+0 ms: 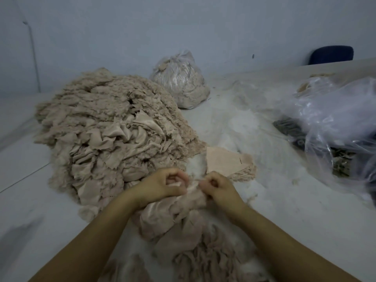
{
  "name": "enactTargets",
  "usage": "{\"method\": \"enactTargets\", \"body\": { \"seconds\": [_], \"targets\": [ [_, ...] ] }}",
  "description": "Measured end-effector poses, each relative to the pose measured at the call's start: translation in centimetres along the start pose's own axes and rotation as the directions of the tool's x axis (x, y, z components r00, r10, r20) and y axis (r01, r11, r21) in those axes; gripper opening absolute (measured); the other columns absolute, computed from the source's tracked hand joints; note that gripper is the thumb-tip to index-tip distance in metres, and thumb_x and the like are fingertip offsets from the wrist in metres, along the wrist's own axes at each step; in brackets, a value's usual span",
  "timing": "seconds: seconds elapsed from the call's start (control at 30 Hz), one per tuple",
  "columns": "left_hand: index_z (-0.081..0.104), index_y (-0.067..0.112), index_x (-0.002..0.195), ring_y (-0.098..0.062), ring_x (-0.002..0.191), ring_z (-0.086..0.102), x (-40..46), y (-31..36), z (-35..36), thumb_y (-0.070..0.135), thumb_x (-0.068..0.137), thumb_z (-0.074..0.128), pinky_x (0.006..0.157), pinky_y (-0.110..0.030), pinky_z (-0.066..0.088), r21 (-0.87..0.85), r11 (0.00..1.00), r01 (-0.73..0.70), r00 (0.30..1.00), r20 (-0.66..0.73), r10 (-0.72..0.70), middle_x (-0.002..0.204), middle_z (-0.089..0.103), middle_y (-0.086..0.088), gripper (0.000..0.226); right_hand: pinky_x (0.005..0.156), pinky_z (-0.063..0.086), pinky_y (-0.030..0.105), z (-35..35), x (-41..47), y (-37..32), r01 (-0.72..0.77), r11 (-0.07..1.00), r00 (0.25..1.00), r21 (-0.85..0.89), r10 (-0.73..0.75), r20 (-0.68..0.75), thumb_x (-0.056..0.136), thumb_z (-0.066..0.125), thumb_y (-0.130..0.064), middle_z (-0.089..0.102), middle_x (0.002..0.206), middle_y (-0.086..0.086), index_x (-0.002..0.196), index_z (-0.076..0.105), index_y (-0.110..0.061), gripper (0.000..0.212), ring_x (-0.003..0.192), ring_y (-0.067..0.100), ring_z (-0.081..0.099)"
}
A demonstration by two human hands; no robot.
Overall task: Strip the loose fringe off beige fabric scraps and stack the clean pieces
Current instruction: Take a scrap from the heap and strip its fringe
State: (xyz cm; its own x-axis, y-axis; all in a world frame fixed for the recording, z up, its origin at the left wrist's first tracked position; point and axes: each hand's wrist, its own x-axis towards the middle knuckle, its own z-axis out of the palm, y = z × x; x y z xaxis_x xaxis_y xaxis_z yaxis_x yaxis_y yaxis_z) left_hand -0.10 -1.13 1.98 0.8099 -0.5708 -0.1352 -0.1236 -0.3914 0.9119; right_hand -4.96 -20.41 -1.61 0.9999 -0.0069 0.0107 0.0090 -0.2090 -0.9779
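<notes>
While both hands work close together near the front of the big scrap heap (109, 127), the left hand (164, 187) has its fingers curled in, pinching one end of a beige fabric scrap (192, 187). The right hand (218, 185) mirrors it just beside, fingers clenched on the other end of the same scrap, so the piece is bunched in the short gap between the two fists. That scrap lies just off the heap's near right edge and hangs down onto a crumpled mass of loose beige fabric (177, 216) beneath the wrists, nearer the person than the heap.

Right of the heap's front edge, just beyond the hands, lies a flat stack of clean pieces (225, 162), smooth and peach-toned on top with frilly edges showing along its right side. White fluff (196, 165) sits between that stack and the heap.

Behind the heap's right side stands a tied clear bag (181, 80) stuffed with pale material. Far to the right of the heap, loose clear plastic bags (335, 110) lie over dark bundles. All of this rests on a pale counter (26, 180), and a dark blue chair back (331, 54) shows beyond its far right edge.
</notes>
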Motion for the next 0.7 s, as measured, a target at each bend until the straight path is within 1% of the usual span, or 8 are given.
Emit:
{"method": "enactTargets", "body": {
  "seconds": [0.07, 0.17, 0.2, 0.3, 0.43, 0.57, 0.63, 0.7],
  "targets": [
    [0.063, 0.028, 0.107, -0.003, 0.100, 0.063, 0.0, 0.6, -0.2, 0.028, 0.072, 0.077, 0.090, -0.020, 0.049, -0.092, 0.996, 0.022, 0.999, 0.040, -0.018, 0.105, 0.067, 0.007, 0.038, 0.047, 0.037, 0.019, -0.7, -0.3, -0.7, -0.077, 0.923, 0.996, 0.378, 0.087, -0.010, 0.092, 0.057, -0.007, 0.047, 0.055, -0.004, 0.069, 0.050, -0.013, 0.024, 0.047, 0.007, 0.043],
    [0.068, 0.027, 0.097, 0.004, 0.095, 0.061, 0.0, 1.6, 0.5, 0.026, 0.082, 0.071, 0.085, -0.012, 0.045, 0.150, 0.988, -0.044, 0.994, 0.108, 0.028, 0.097, 0.068, 0.015, 0.015, 0.047, 0.044, 0.022, -1.5, -0.6, -1.9, -0.180, 0.741, 0.982, 0.647, 0.169, 0.080, 0.086, 0.060, -0.015, 0.052, 0.061, 0.004, 0.071, 0.054, -0.009, 0.017, 0.050, 0.012, 0.051],
    [0.069, 0.023, 0.091, 0.005, 0.087, 0.061, 0.1, 2.0, 0.9, 0.022, 0.087, 0.067, 0.080, -0.011, 0.045, 0.159, 0.985, -0.067, 0.992, 0.112, 0.050, 0.089, 0.068, 0.017, 0.005, 0.049, 0.045, 0.023, -1.7, -0.7, -2.2, -0.209, 0.755, 0.978, 0.622, 0.159, 0.136, 0.084, 0.061, -0.021, 0.054, 0.064, 0.007, 0.073, 0.056, -0.007, 0.018, 0.054, 0.015, 0.054],
    [0.062, 0.021, 0.082, 0.004, 0.074, 0.055, 0.4, 2.7, 2.0, 0.015, 0.093, 0.059, 0.073, -0.015, 0.042, 0.092, 0.989, -0.112, 0.992, 0.064, 0.107, 0.075, 0.061, 0.020, 0.013, 0.056, 0.051, 0.025, -1.5, -1.2, -2.2, -0.220, 0.878, 0.966, 0.426, 0.133, 0.224, 0.086, 0.065, -0.029, 0.068, 0.076, 0.012, 0.084, 0.065, -0.002, 0.028, 0.066, 0.020, 0.065],
    [0.059, 0.017, 0.095, -0.010, 0.081, 0.057, 0.3, 2.4, 2.5, 0.031, 0.090, 0.062, 0.076, -0.026, 0.045, 0.137, 0.990, -0.016, 0.994, 0.107, 0.001, 0.088, 0.061, 0.003, 0.015, 0.052, 0.047, 0.025, -1.2, -1.1, -1.8, -0.086, 0.900, 0.992, 0.427, 0.118, -0.048, 0.088, 0.065, -0.019, 0.059, 0.069, 0.008, 0.078, 0.057, -0.006, 0.018, 0.061, 0.017, 0.058],
    [0.060, 0.007, 0.070, -0.001, 0.049, 0.041, -0.1, 1.5, 1.3, 0.016, 0.090, 0.063, 0.050, -0.014, 0.033, 0.149, 0.987, 0.063, 0.990, 0.115, -0.081, 0.055, 0.050, 0.010, 0.022, 0.055, 0.044, 0.021, -3.1, -0.8, -1.4, 0.076, 0.921, 0.943, 0.382, 0.058, -0.328, 0.091, 0.061, -0.010, 0.058, 0.063, -0.003, 0.071, 0.059, -0.011, 0.020, 0.060, 0.010, 0.052],
    [0.061, 0.019, 0.060, 0.001, 0.047, 0.040, -0.2, 1.3, 0.5, 0.013, 0.091, 0.060, 0.050, -0.014, 0.033, 0.164, 0.981, 0.103, 0.982, 0.137, -0.126, 0.050, 0.048, 0.014, 0.031, 0.056, 0.043, 0.019, -3.7, -0.9, -1.1, 0.106, 0.931, 0.931, 0.349, 0.030, -0.363, 0.091, 0.061, -0.010, 0.059, 0.066, -0.003, 0.072, 0.061, -0.012, 0.019, 0.061, 0.007, 0.052],
    [0.059, 0.026, 0.052, -0.008, 0.052, 0.042, 0.2, 1.3, 0.0, 0.011, 0.091, 0.059, 0.054, -0.020, 0.034, 0.276, 0.955, 0.111, 0.976, 0.150, -0.156, 0.054, 0.048, 0.006, 0.042, 0.053, 0.042, 0.015, -3.6, -1.0, -0.8, 0.118, 0.941, 0.928, 0.316, 0.009, -0.373, 0.090, 0.062, -0.011, 0.058, 0.062, -0.010, 0.071, 0.063, -0.015, 0.019, 0.058, 0.002, 0.051]
  ]
}}
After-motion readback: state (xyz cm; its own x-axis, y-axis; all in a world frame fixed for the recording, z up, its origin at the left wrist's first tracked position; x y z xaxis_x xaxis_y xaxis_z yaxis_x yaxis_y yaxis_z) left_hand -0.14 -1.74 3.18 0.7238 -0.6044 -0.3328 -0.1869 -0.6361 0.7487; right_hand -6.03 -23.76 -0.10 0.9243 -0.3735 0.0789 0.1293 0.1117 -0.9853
